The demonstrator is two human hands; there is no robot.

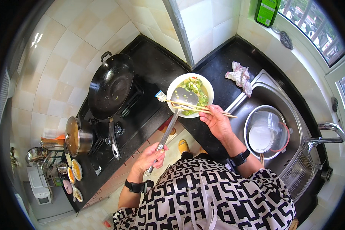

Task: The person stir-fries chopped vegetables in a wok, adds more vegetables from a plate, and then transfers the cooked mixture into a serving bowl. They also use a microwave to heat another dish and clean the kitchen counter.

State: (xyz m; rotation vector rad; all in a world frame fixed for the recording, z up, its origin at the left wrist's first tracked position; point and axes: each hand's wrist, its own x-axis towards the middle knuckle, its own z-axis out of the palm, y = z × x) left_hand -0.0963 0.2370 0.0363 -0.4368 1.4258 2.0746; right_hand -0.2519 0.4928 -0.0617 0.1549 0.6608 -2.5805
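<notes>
A white bowl [210, 90] of soup with chopped green vegetables stands on the black countertop. My left hand [150, 158] grips the handle of a metal ladle [171, 126], whose round head lies over the bowl's left part with a few green bits on it. My right hand [218, 122] holds a pair of wooden chopsticks [199, 107], their tips by the bowl's left rim, across the ladle's neck. Just left of the bowl is a small packet [160, 96] with a printed code. Whether the ladle touches the soup, I cannot tell.
A black wok [112, 89] and a lidded steel pot [80, 136] are on the stove at left. Several filled dishes [77, 169] sit farther along that counter. At right, the sink [293, 120] holds a basin [247, 126] with containers. A crumpled plastic bag [239, 75] lies behind it.
</notes>
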